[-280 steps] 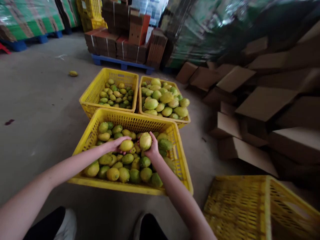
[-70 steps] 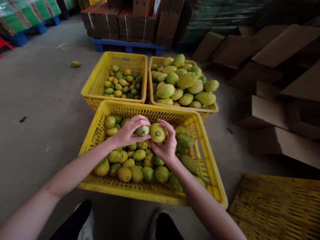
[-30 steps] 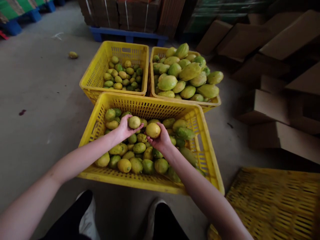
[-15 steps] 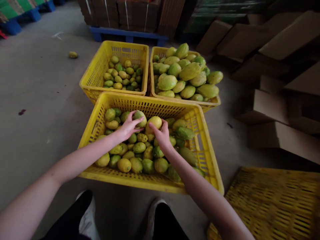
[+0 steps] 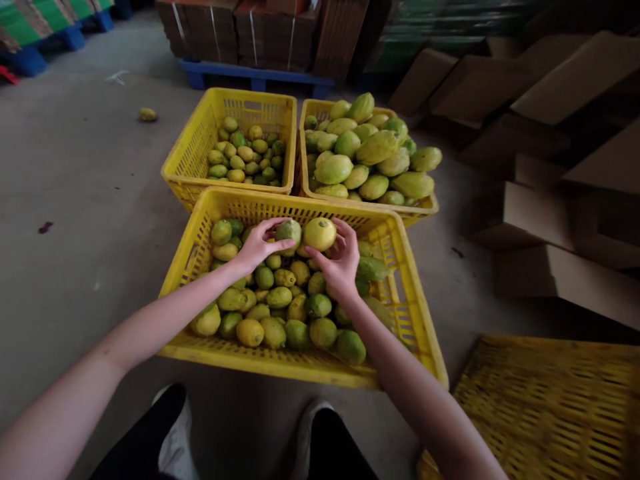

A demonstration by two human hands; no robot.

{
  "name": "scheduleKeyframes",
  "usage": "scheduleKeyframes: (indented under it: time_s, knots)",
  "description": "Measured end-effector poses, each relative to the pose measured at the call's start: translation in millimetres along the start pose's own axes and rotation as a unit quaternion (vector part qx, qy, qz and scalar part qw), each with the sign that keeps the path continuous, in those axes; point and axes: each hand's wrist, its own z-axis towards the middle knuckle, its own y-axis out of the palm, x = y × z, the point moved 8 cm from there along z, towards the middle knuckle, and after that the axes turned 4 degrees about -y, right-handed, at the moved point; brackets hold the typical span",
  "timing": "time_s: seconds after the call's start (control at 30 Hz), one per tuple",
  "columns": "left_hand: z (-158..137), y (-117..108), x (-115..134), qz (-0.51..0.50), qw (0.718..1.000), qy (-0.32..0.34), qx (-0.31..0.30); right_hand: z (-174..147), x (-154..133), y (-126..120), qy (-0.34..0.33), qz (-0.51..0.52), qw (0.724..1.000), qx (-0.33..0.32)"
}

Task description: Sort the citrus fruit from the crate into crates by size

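Note:
In the near yellow crate (image 5: 295, 370) lie many green and yellow papayas (image 5: 279, 297), mostly small and rounded. My left hand (image 5: 260, 250) is closed around a greenish papaya (image 5: 289, 231), thumb below and fingers over its far side. Beside it, my right hand (image 5: 340, 261) grips a yellower papaya (image 5: 320, 234) between thumb and fingers, its blunt end facing up. Both fruits are held above the pile near the crate's far wall, side by side. A longer green papaya (image 5: 373, 268) rests in the right part of the crate, partly behind my right hand.
Behind stand a yellow crate (image 5: 175, 157) with small papayas and another yellow crate (image 5: 420, 210) heaped with larger ones. One fruit (image 5: 147, 115) lies on the floor at left. Cardboard boxes (image 5: 535, 213) are at right, above a yellow slatted crate (image 5: 545, 393). A blue pallet (image 5: 257, 77) carries stacked cardboard.
My right hand has moved a little right and up with the yellow papaya, turning its end upward. My left hand has shifted slightly right with the greenish one.

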Motion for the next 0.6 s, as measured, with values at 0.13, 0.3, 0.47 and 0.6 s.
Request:
scheduleKeyframes:
  time_s: [0.13,0.3,0.47,0.6]
  knots:
    - [2,1,-2,-0.065,0.996,-0.050,-0.017,2,-8,1,-0.021,0.059,0.998,-0.014]
    - [-4,10,-8,-0.137,0.983,-0.125,0.002,-6,9,15,0.056,0.117,0.990,-0.055]
    - [-10,16,-23,-0.122,0.981,-0.148,0.011,-13,26,18,0.160,0.155,0.975,0.008]
    - [-10,14,-34,-0.155,0.972,-0.171,0.040,-14,35,21,0.225,0.172,0.959,0.026]
